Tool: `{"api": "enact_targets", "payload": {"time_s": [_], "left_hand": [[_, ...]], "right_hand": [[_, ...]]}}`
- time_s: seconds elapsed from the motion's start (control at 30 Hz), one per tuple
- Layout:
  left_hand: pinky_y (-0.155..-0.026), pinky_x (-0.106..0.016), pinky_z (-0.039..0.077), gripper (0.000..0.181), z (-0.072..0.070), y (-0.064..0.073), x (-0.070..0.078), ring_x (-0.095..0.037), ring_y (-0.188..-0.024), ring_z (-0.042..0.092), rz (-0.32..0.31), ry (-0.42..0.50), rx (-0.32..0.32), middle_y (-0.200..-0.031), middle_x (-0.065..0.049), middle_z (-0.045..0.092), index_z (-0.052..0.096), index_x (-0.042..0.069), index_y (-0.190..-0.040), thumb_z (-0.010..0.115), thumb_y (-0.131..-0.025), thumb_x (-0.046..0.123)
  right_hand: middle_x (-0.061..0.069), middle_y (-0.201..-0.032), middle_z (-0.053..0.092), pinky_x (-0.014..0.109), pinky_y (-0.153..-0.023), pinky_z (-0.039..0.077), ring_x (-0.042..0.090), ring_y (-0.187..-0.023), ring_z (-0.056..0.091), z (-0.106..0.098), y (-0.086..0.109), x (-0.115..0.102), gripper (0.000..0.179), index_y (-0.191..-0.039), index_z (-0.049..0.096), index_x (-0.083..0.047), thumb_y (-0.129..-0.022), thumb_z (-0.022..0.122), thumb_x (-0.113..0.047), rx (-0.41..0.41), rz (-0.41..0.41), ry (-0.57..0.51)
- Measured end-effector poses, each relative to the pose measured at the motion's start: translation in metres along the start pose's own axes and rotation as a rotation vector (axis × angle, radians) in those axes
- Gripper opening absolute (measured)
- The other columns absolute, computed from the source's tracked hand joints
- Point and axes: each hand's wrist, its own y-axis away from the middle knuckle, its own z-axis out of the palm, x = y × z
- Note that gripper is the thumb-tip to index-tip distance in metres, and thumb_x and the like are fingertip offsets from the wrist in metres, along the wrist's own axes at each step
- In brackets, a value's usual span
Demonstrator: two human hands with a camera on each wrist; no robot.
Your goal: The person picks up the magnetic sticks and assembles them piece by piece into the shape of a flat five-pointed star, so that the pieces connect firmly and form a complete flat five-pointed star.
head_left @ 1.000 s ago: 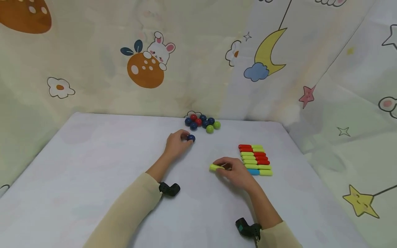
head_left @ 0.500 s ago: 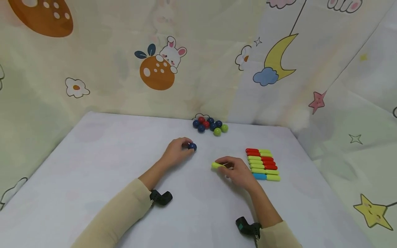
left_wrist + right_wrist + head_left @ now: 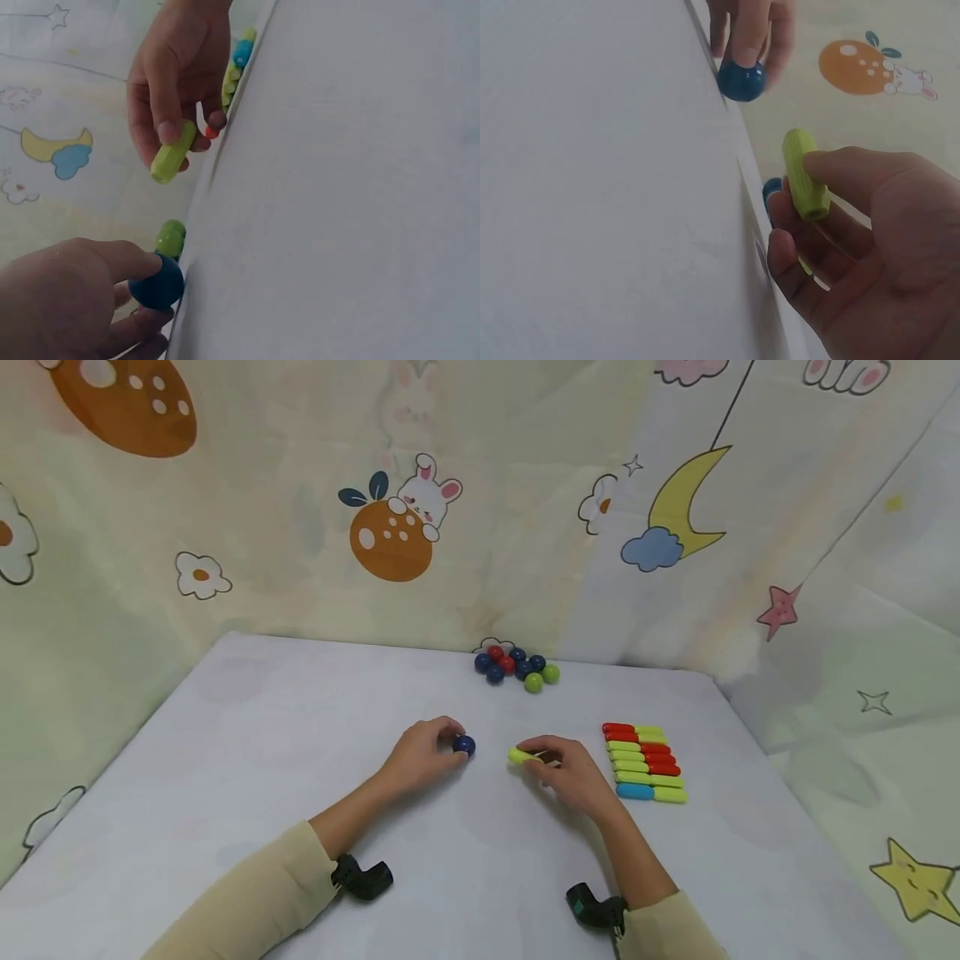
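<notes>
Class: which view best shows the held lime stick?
The right wrist view: the lime stick looks largest there, most of its length showing. The head view shows it small; the left wrist view, mid-sized. In all, the right hand partly covers it.

R fingers (image 3: pixel 840 171) pinch grn rod (image 3: pixel 802 176), blu ball (image 3: pixel 742 82)

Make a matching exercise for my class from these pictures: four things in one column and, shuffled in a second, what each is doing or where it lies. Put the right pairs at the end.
Column one
1. Left hand
2. Right hand
3. Cluster of balls
4. Row of sticks

Column two
A. Lies near the far edge of the table
B. Pinches a yellow-green stick
C. Lies to the right of both hands in the head view
D. Holds a dark blue ball

Pairs: 1-D, 2-B, 3-A, 4-C
</notes>
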Motion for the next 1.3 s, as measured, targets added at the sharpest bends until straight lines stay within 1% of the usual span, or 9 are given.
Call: {"api": "enact_targets", "payload": {"time_s": [0.13,0.27,0.4,0.6,0.8,0.9,1.07,1.17,1.3], "left_hand": [[-0.095,-0.045,0.049,0.043,0.000,0.007,-0.001,-0.022,-0.104,0.062,0.049,-0.039,0.001,-0.108,-0.004,0.072,0.067,0.014,-0.131,0.074,-0.089,0.017],[-0.092,-0.043,0.048,0.032,-0.004,0.011,-0.001,-0.021,-0.101,0.061,0.062,-0.042,-0.010,-0.105,-0.003,0.070,0.072,0.013,-0.120,0.075,-0.089,0.016],[-0.094,-0.044,0.048,0.031,-0.006,0.016,-0.001,-0.022,-0.104,0.061,0.057,-0.048,-0.013,-0.107,-0.004,0.071,0.071,0.013,-0.120,0.074,-0.090,0.018],[-0.099,-0.046,0.046,0.033,-0.008,0.024,-0.003,-0.026,-0.111,0.059,0.023,-0.054,0.005,-0.114,-0.006,0.071,0.068,0.012,-0.122,0.072,-0.090,0.019],[-0.100,-0.047,0.046,0.032,-0.007,0.023,-0.004,-0.024,-0.111,0.060,0.044,-0.035,0.036,-0.112,-0.004,0.071,0.067,0.012,-0.119,0.074,-0.089,0.018],[-0.102,-0.047,0.046,0.031,-0.003,0.021,-0.005,-0.023,-0.112,0.061,0.053,-0.023,0.046,-0.113,-0.003,0.072,0.067,0.013,-0.118,0.075,-0.089,0.019],[-0.102,-0.047,0.046,0.031,0.003,0.021,-0.005,-0.022,-0.111,0.062,0.060,-0.020,0.069,-0.114,-0.001,0.074,0.069,0.014,-0.117,0.078,-0.088,0.021],[-0.100,-0.046,0.045,0.031,0.006,0.021,-0.005,-0.021,-0.109,0.061,0.066,-0.027,0.070,-0.113,-0.001,0.075,0.069,0.014,-0.117,0.079,-0.088,0.022],[-0.101,-0.045,0.044,0.031,0.007,0.020,-0.004,-0.021,-0.108,0.062,0.081,-0.041,0.069,-0.112,0.000,0.075,0.069,0.014,-0.116,0.079,-0.088,0.023]], "right_hand": [[0.003,-0.124,0.072,0.036,-0.092,0.057,0.022,-0.108,0.065,0.003,-0.003,0.000,0.027,-0.124,0.074,-0.017,-0.097,0.071,-0.013,0.001,-0.002,0.015],[0.002,-0.123,0.072,0.043,-0.099,0.056,0.023,-0.111,0.065,0.005,-0.007,0.000,0.028,-0.122,0.074,-0.017,-0.095,0.073,-0.011,0.006,-0.003,0.026],[0.002,-0.123,0.072,0.042,-0.098,0.056,0.022,-0.109,0.065,0.008,-0.012,0.000,0.027,-0.123,0.074,-0.018,-0.096,0.072,-0.013,0.006,-0.016,0.035],[0.002,-0.125,0.071,0.033,-0.090,0.056,0.020,-0.106,0.063,0.009,-0.018,-0.005,0.027,-0.125,0.074,-0.019,-0.099,0.069,-0.017,-0.018,-0.026,0.034],[0.004,-0.124,0.072,0.030,-0.078,0.057,0.022,-0.098,0.063,0.011,-0.026,-0.015,0.026,-0.123,0.075,-0.017,-0.097,0.071,-0.014,-0.033,-0.038,0.015],[0.003,-0.122,0.073,0.032,-0.083,0.058,0.021,-0.100,0.065,0.014,-0.031,-0.018,0.025,-0.120,0.076,-0.016,-0.095,0.072,-0.011,-0.062,-0.064,0.023],[0.002,-0.120,0.074,0.040,-0.097,0.056,0.021,-0.106,0.067,0.023,-0.035,-0.019,0.024,-0.117,0.076,-0.015,-0.094,0.074,-0.009,-0.097,-0.096,0.044],[0.000,-0.118,0.074,0.041,-0.098,0.056,0.020,-0.105,0.066,0.027,-0.035,-0.020,0.023,-0.114,0.077,-0.016,-0.093,0.075,-0.009,-0.090,-0.090,0.055],[0.000,-0.116,0.074,0.041,-0.096,0.056,0.020,-0.104,0.065,0.029,-0.034,-0.021,0.022,-0.112,0.078,-0.016,-0.092,0.075,-0.007,-0.077,-0.111,0.075]]}}
